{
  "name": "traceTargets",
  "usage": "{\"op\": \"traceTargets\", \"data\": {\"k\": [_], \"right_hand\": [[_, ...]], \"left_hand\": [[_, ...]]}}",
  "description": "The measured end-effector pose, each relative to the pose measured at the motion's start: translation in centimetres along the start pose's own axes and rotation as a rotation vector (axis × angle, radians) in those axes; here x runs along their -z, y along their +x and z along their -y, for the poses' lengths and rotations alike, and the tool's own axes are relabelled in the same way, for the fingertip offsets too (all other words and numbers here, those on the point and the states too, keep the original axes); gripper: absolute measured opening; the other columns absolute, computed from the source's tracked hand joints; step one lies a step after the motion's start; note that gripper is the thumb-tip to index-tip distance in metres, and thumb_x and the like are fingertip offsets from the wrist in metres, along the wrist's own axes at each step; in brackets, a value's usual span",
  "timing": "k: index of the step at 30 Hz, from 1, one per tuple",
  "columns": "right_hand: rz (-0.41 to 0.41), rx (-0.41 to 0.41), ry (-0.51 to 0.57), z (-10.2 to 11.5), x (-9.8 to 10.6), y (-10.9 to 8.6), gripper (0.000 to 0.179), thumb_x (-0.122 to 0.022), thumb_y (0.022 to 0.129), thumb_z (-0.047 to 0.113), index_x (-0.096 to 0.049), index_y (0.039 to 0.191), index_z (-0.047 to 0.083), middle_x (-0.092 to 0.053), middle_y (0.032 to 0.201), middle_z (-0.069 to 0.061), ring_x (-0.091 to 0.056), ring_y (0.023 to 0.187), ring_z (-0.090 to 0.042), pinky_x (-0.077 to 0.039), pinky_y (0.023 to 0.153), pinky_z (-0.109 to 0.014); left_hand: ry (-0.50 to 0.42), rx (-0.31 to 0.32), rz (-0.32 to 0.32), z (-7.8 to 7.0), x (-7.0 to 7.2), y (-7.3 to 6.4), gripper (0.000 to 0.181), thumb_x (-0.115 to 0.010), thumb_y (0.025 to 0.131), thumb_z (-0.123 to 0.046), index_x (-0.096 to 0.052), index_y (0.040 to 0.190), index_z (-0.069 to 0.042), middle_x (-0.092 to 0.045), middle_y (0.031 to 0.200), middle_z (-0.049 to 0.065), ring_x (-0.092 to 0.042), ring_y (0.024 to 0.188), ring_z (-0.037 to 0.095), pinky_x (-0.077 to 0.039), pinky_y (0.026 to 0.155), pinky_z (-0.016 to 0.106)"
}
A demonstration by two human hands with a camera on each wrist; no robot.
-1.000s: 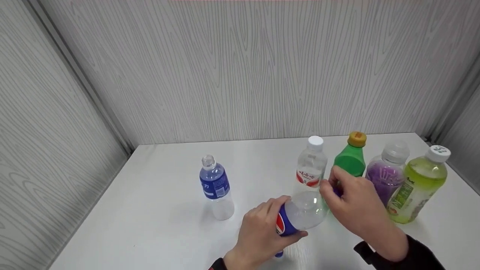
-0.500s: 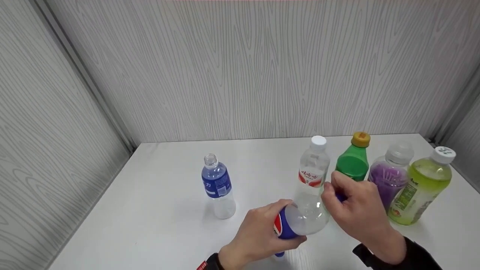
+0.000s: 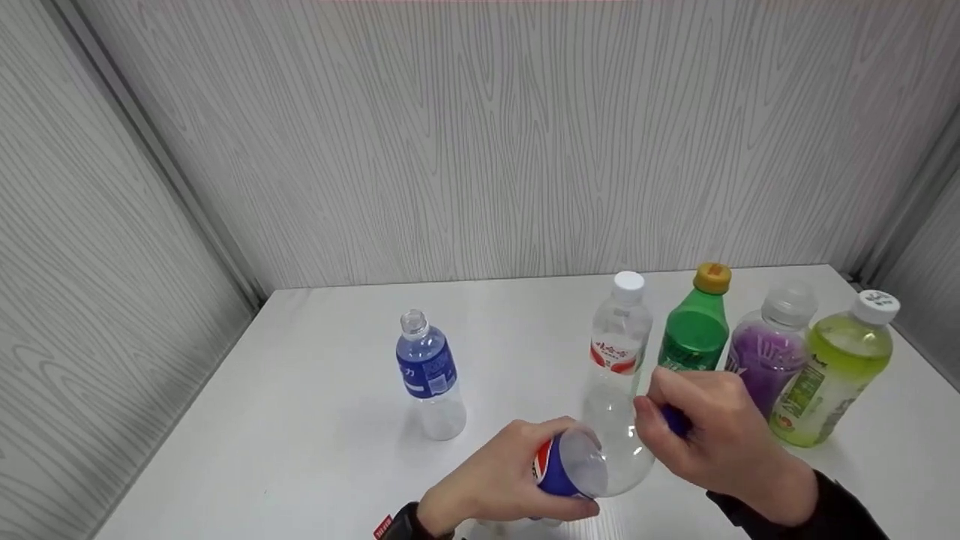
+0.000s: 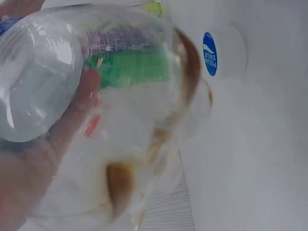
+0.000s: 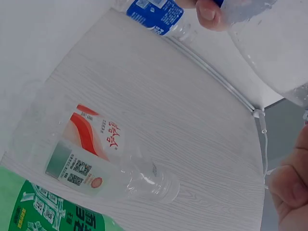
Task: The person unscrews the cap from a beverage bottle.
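A clear plastic soda bottle [image 3: 630, 457] with a blue and red label lies tilted between my hands in the head view. My left hand [image 3: 517, 476] grips it round the label near the base. At its neck end, my right hand [image 3: 724, 442] has curled fingers and pinches a blue cap [image 3: 677, 421]. The right fingers hide the bottle mouth, so I cannot tell whether the cap is on the thread. Brown residue shows in the bottle's base in the left wrist view. A white cap with a blue top [image 4: 224, 52] lies on the table.
An uncapped bottle with a blue label [image 3: 429, 371] stands to the left. Behind and right stand a white-capped clear bottle [image 3: 621, 334], a green bottle [image 3: 691, 334], a purple-labelled bottle [image 3: 769, 352] and a yellow-green bottle [image 3: 844, 367]. A grey wood-grain wall [image 3: 480, 150] closes the back.
Both hands have come down and nearer with the soda bottle, uncovering more of the green bottle. The left hand has turned slightly and covers more of the cap on the table.
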State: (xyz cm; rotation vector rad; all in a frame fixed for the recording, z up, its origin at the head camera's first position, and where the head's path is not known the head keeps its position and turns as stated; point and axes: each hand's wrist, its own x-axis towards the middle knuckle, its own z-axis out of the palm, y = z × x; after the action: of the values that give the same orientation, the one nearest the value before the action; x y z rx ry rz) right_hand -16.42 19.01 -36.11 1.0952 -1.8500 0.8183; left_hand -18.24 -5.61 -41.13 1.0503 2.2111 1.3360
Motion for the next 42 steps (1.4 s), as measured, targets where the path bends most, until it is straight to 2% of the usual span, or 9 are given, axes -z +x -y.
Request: {"op": "traceTargets", "data": {"k": [4, 11, 16, 20, 28, 31, 35, 38, 42], "right_hand": [[0.056, -0.065, -0.053, 0.1, 0.4, 0.2, 0.017, -0.066, 0.089, 0.004, -0.054, 0.078, 0.011, -0.045, 0.058, 0.007, -0.038, 0.052, 0.005, -0.030, 0.051, -0.003], [0.141, -0.367, -0.207, 1.2, 0.7, 0.5, 0.012, -0.065, 0.100, 0.024, -0.062, 0.096, 0.013, -0.037, 0.059, 0.017, -0.032, 0.055, 0.009, -0.029, 0.047, -0.011], [0.173, -0.557, -0.262, 1.8, 0.1, 0.9, 0.019, -0.065, 0.101, 0.017, -0.057, 0.084, 0.017, -0.036, 0.058, 0.018, -0.034, 0.051, 0.005, -0.033, 0.045, -0.019], [0.183, -0.615, -0.268, 1.9, -0.1, 0.9, 0.023, -0.066, 0.100, 0.014, -0.054, 0.080, 0.018, -0.040, 0.058, 0.015, -0.036, 0.051, 0.004, -0.034, 0.045, -0.019], [0.135, -0.502, -0.247, 1.9, -0.1, 0.8, 0.023, -0.068, 0.094, 0.006, -0.052, 0.080, 0.016, -0.037, 0.059, 0.018, -0.032, 0.050, 0.008, -0.031, 0.043, -0.016], [0.113, -0.390, -0.229, 1.9, -0.1, 0.6, 0.023, -0.070, 0.089, 0.002, -0.053, 0.080, 0.015, -0.039, 0.059, 0.017, -0.031, 0.051, 0.010, -0.030, 0.043, -0.011], [0.079, -0.190, -0.194, 1.7, 0.0, 0.4, 0.020, -0.070, 0.081, -0.002, -0.057, 0.081, 0.014, -0.049, 0.060, 0.013, -0.040, 0.054, 0.010, -0.034, 0.047, -0.008], [0.064, -0.109, -0.186, 1.5, 0.1, 0.4, 0.016, -0.068, 0.079, 0.000, -0.059, 0.082, 0.014, -0.055, 0.062, 0.011, -0.045, 0.055, 0.007, -0.038, 0.049, -0.008], [0.075, -0.121, -0.203, 1.5, 0.2, 0.3, 0.013, -0.069, 0.083, 0.005, -0.061, 0.085, 0.014, -0.054, 0.062, 0.011, -0.043, 0.055, 0.007, -0.037, 0.048, -0.008]], "left_hand": [[0.025, 0.005, -0.043, -0.1, 0.0, 0.0, 0.054, -0.083, 0.088, -0.040, -0.062, 0.137, -0.028, -0.076, 0.123, -0.007, -0.067, 0.105, -0.004, -0.055, 0.094, 0.017], [0.181, 0.056, -0.218, -0.8, -0.5, -0.2, 0.059, -0.081, 0.087, -0.052, -0.061, 0.137, -0.028, -0.075, 0.127, -0.008, -0.071, 0.111, 0.002, -0.058, 0.096, 0.021], [0.379, 0.040, -0.357, -1.0, -1.1, -0.1, 0.066, -0.079, 0.086, -0.059, -0.059, 0.139, -0.025, -0.076, 0.130, -0.007, -0.076, 0.114, 0.011, -0.062, 0.094, 0.027], [0.432, 0.026, -0.378, -0.8, -1.3, 0.0, 0.067, -0.079, 0.087, -0.060, -0.059, 0.139, -0.023, -0.076, 0.130, -0.007, -0.076, 0.114, 0.012, -0.062, 0.094, 0.028], [0.278, 0.056, -0.263, -0.9, -0.9, -0.1, 0.065, -0.080, 0.087, -0.056, -0.059, 0.140, -0.025, -0.075, 0.131, -0.006, -0.073, 0.114, 0.007, -0.060, 0.096, 0.025], [0.169, 0.054, -0.183, -0.7, -0.5, -0.1, 0.063, -0.082, 0.087, -0.052, -0.059, 0.140, -0.027, -0.075, 0.130, -0.007, -0.071, 0.112, 0.002, -0.058, 0.097, 0.021], [0.029, 0.002, -0.082, -0.3, 0.1, -0.1, 0.057, -0.085, 0.087, -0.039, -0.061, 0.137, -0.026, -0.076, 0.124, -0.006, -0.068, 0.105, -0.003, -0.056, 0.094, 0.018], [-0.009, -0.039, -0.057, -0.2, 0.2, -0.1, 0.056, -0.086, 0.086, -0.033, -0.063, 0.135, -0.021, -0.076, 0.121, -0.004, -0.067, 0.102, -0.004, -0.056, 0.093, 0.018], [0.011, -0.041, -0.073, -0.1, 0.2, -0.1, 0.057, -0.087, 0.085, -0.034, -0.063, 0.135, -0.019, -0.076, 0.120, -0.004, -0.068, 0.101, -0.004, -0.057, 0.093, 0.018]]}}
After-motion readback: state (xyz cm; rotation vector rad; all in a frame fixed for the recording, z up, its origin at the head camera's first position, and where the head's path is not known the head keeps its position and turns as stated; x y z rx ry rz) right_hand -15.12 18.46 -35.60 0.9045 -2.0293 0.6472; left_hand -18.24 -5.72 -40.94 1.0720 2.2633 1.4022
